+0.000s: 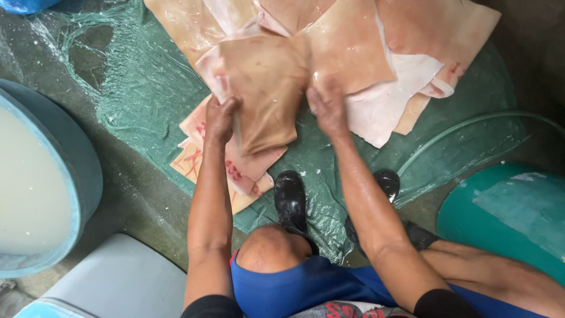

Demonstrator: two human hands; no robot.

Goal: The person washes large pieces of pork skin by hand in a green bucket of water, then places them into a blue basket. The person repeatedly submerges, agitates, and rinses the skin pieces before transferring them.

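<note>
Hands (pixel 220 118) (pixel 326 109) gripping tan pigskin sheet (pixel 265 88)

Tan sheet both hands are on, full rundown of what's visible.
The tan, floppy sheet of raw skin looks wet and glossy, with a pale pinkish edge at its upper left. It lies draped and partly folded on top of other similar sheets, over the green plastic sheeting on the floor. The left hand grips its left edge with curled fingers; the right hand presses on its right edge.
</note>
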